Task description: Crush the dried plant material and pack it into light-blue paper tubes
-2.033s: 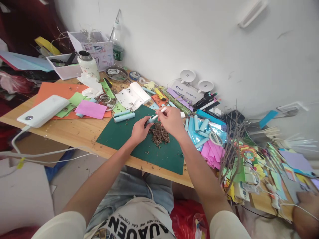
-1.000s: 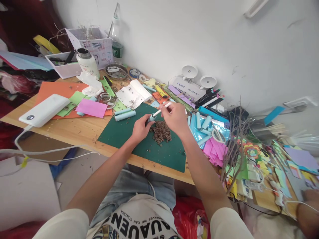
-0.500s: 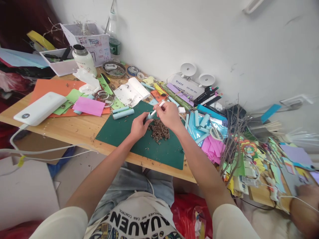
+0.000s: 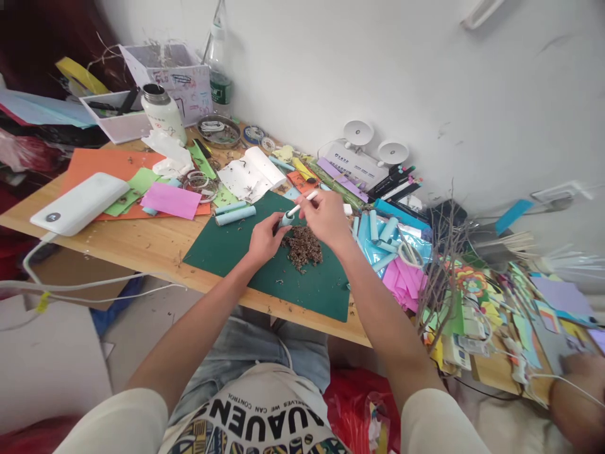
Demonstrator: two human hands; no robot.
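My left hand [image 4: 263, 238] is closed round a small light-blue paper tube [image 4: 285, 219], held over the dark green cutting mat [image 4: 227, 252]. My right hand [image 4: 326, 217] pinches a thin white stick [image 4: 302, 203] whose lower end points into the tube's open top. Right below both hands lies a heap of brown dried bits [image 4: 303, 246] on the mat. Two more rolled blue tubes [image 4: 235, 213] lie at the mat's far left corner.
A white power bank [image 4: 79, 203] with its cable sits on the left of the wooden table [image 4: 142, 243]. Coloured paper sheets, a white flask [image 4: 163, 113], boxes, blue tubes [image 4: 382, 233], pink slips [image 4: 404, 284], dry twigs [image 4: 442, 277] and craft scraps crowd the table. Another person's hand [image 4: 579, 397] shows at lower right.
The stick in my right hand has gone up and down at the tube's mouth. Both hands stay over the heap; the camera shifted slightly.
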